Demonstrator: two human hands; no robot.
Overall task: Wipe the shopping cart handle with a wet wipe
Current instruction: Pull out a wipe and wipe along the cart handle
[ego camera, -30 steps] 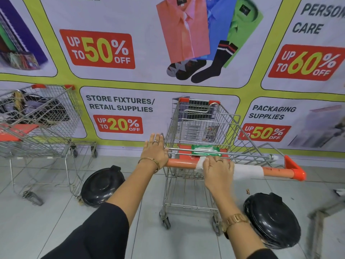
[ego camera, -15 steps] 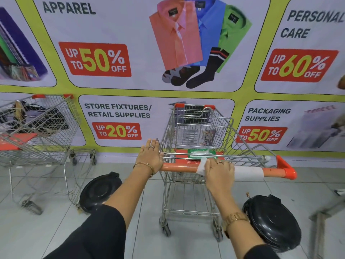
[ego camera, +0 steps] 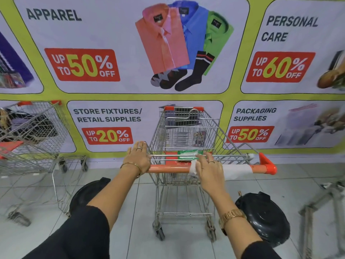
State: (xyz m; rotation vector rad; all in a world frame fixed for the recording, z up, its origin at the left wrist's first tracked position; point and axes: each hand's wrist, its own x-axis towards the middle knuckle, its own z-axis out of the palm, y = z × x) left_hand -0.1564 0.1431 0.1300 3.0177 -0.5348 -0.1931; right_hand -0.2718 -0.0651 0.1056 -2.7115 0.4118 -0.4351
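The handle [ego camera: 168, 168] lies bare at centre between both hands; wire rails [ego camera: 229, 156] crowd just above it.

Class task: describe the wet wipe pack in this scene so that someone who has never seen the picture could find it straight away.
Start at the shopping cart in the middle, facing the big sale banner. Just beyond its orange handle, on the red child-seat flap, lies the wet wipe pack. It is a flat green packet with a white label, the only green thing in the cart.
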